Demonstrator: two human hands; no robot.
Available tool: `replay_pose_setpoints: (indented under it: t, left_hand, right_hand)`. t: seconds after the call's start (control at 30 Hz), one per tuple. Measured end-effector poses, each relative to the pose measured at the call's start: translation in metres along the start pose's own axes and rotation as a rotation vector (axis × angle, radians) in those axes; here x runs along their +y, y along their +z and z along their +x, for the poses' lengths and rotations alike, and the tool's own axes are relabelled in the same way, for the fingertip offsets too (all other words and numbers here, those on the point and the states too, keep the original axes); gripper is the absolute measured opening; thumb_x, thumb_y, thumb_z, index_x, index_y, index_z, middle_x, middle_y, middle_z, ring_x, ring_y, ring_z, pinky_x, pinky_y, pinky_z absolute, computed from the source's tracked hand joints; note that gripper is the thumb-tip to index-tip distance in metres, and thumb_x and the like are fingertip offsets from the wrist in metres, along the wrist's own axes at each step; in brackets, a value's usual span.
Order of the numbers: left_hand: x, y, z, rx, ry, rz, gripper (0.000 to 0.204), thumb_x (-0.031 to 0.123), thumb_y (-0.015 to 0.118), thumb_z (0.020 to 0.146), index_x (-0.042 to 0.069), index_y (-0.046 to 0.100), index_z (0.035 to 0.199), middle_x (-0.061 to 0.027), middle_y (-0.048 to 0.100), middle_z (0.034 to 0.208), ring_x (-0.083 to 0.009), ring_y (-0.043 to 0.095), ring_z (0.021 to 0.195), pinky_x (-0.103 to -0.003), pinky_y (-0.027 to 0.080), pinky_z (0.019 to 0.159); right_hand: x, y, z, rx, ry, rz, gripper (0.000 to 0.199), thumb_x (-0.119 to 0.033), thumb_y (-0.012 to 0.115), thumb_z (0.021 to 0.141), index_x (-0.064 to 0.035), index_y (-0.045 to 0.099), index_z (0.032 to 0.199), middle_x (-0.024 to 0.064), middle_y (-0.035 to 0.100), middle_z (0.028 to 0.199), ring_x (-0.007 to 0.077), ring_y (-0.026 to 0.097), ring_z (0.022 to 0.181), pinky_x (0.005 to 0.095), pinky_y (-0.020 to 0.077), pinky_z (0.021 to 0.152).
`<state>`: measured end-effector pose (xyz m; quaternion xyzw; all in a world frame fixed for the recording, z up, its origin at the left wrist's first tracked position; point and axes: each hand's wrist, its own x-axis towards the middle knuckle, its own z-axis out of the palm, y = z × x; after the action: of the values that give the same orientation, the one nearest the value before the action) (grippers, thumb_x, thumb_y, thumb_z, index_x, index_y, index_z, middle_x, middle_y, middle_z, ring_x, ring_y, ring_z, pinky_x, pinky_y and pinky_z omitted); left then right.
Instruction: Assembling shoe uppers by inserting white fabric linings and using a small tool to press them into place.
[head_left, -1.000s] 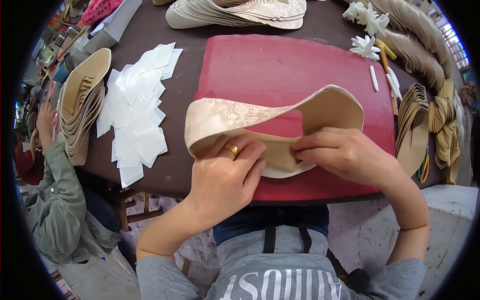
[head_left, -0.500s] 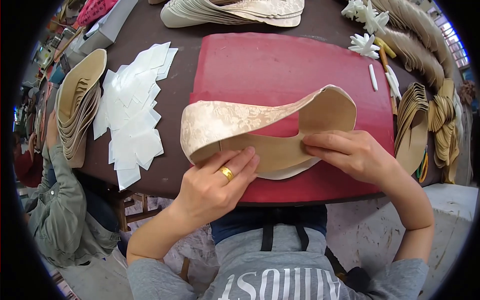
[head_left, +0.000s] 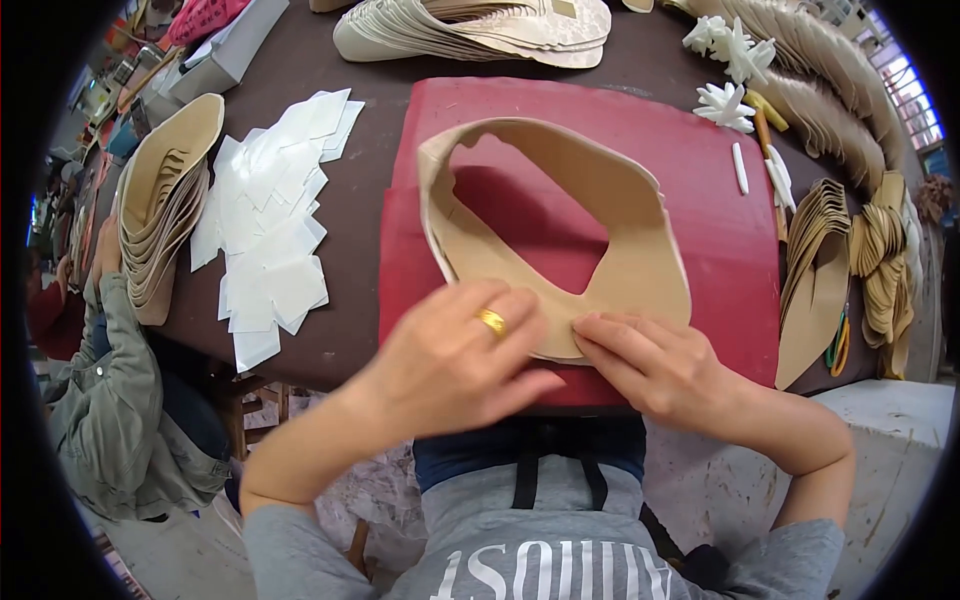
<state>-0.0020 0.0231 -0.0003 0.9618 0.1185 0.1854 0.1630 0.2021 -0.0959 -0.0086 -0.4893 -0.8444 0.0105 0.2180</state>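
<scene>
A shoe upper (head_left: 625, 240) stands as a ring, its plain tan lining facing inward and up. My right hand (head_left: 655, 365) pinches its near edge, fingers pressed together on the lining. Beside it, my left hand (head_left: 465, 345), wearing a gold ring, is slightly blurred at the near left edge of the upper. Its fingers are bent over the lining with the thumb apart from them; whether they touch it I cannot tell. Beneath the upper lies a red mat (head_left: 735, 270) on the dark table.
White patches (head_left: 270, 220) lie spread on the left, beside nested tan uppers (head_left: 165, 210). More uppers are stacked at the far side (head_left: 470, 35) and right (head_left: 815, 270). White sticks (head_left: 740, 168) and scissors with coloured handles (head_left: 840, 340) lie right. Another person's sleeve (head_left: 130, 400) shows left.
The upper has turned and tipped, so its lining and opening now face up and its brocade side is hidden. My right hand moved left and nearer; my left hand shifted, its thumb now apart.
</scene>
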Motion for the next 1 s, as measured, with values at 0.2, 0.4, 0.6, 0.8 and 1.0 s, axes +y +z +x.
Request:
replay_pose_setpoints:
  t: [0.2, 0.4, 0.6, 0.8, 1.0]
  left_hand:
    - [0.013, 0.024, 0.008, 0.13, -0.227, -0.063, 0.042, 0.02, 0.081, 0.065, 0.005, 0.062, 0.1, -0.0056, 0.061, 0.103, -0.0215, 0.056, 0.088, -0.03, 0.049, 0.077]
    - [0.006, 0.009, 0.013, 0.059, -0.308, -0.181, 0.038, 0.012, 0.08, 0.064, 0.004, 0.065, 0.098, -0.0048, 0.064, 0.104, -0.0208, 0.059, 0.086, -0.029, 0.049, 0.076]
    - [-0.027, 0.0, 0.0, -0.058, -0.108, -0.313, 0.033, 0.006, 0.076, 0.068, 0.005, 0.068, 0.1, -0.0036, 0.066, 0.11, -0.0189, 0.06, 0.085, -0.029, 0.051, 0.078]
    - [-0.052, -0.006, -0.005, -0.184, 0.194, -0.169, 0.036, 0.006, 0.072, 0.074, 0.01, 0.068, 0.11, -0.0002, 0.065, 0.117, -0.0177, 0.062, 0.095, -0.031, 0.049, 0.09]
    - [-0.053, -0.028, -0.006, -0.381, 0.179, -0.127, 0.038, 0.014, 0.065, 0.082, 0.016, 0.064, 0.12, 0.0046, 0.065, 0.119, -0.0174, 0.06, 0.11, -0.035, 0.036, 0.107]
  right_hand:
    - [0.01, -0.015, 0.004, 0.009, 0.179, 0.147, 0.02, 0.0, 0.061, 0.083, 0.0049, 0.063, 0.102, 0.0131, 0.061, 0.114, 0.0246, 0.065, 0.087, 0.0274, 0.0541, 0.07]
    - [0.023, -0.027, 0.018, -0.119, 0.434, 0.367, 0.023, 0.0, 0.062, 0.082, 0.0024, 0.064, 0.105, 0.0123, 0.06, 0.119, 0.0256, 0.065, 0.091, 0.0287, 0.0542, 0.074]
    - [0.027, -0.016, -0.013, -0.11, 0.188, 0.296, 0.03, -0.003, 0.065, 0.08, 0.0, 0.064, 0.111, 0.0122, 0.058, 0.127, 0.0267, 0.064, 0.101, 0.0293, 0.054, 0.078]
    - [0.03, -0.013, -0.025, -0.221, 0.066, 0.191, 0.043, -0.018, 0.067, 0.082, -0.0024, 0.059, 0.122, 0.0122, 0.052, 0.135, 0.0268, 0.055, 0.119, 0.0327, 0.0503, 0.089]
    - [0.019, -0.022, -0.022, -0.358, 0.166, 0.242, 0.062, -0.043, 0.062, 0.086, -0.0052, 0.05, 0.133, 0.0104, 0.046, 0.142, 0.0266, 0.043, 0.132, 0.0387, 0.0394, 0.104]
